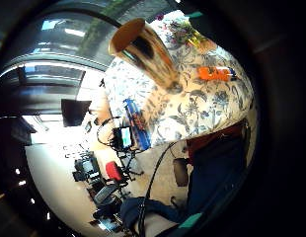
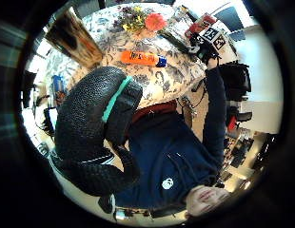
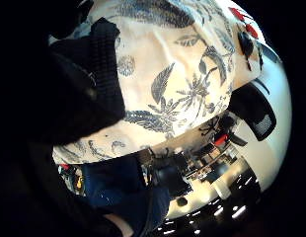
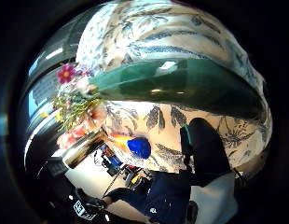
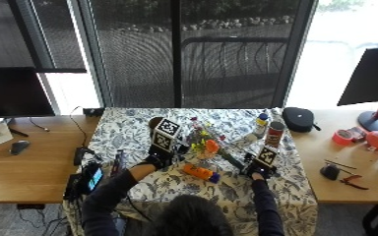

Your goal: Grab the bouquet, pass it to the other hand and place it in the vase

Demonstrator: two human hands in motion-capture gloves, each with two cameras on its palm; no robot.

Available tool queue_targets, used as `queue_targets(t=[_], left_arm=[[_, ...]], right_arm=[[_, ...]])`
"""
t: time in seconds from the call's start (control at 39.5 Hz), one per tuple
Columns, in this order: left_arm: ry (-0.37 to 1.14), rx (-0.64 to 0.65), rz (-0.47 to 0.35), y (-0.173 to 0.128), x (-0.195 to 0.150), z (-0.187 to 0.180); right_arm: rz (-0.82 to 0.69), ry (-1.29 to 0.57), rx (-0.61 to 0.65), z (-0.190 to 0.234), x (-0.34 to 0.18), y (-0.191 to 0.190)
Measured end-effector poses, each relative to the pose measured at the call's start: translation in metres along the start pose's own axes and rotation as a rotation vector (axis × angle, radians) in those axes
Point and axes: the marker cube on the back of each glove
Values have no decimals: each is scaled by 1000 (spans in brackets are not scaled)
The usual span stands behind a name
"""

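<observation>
The green stems of the mixed-flower bouquet (image 5: 205,146) are gripped by the right hand (image 5: 256,166); the left hand (image 5: 156,156) is held open beside the brown vase (image 5: 153,124).

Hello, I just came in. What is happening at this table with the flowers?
A person sits at a table with a floral tablecloth, wearing black gloves. The bouquet still lies on the cloth, an orange bottle beside it. The right hand is down at the bouquet's stem end, with a green leaf close to its palm, but its grip cannot be seen. The left hand is near the brown vase and holds nothing. No handover yet.
</observation>
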Motion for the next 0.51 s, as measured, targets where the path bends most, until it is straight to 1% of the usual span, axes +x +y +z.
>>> queue_targets(t=[0.03, 0.05, 0.08, 0.18, 0.23, 0.3, 0.35, 0.51], left_arm=[[0, 1, 0, 0, 0, 0], [1, 2, 1, 0, 0, 0], [3, 2, 2, 0, 0, 0], [4, 4, 9, 2, 2, -1], [1, 3, 9, 3, 2, 0], [-3, 0, 9, 4, 2, 2], [-6, 1, 9, 5, 2, 2], [-9, 6, 4, 7, 1, 5]], right_arm=[[61, 8, 86, 0, 1, -7], [93, 13, 137, 0, 1, -12], [108, 16, 162, 2, 1, -15], [135, 53, 162, 13, -2, -21], [123, 70, 161, 17, -5, -20], [79, 79, 119, 23, -11, -13], [76, 83, 91, 26, -14, -9], [122, 114, 163, 24, -20, -15]])
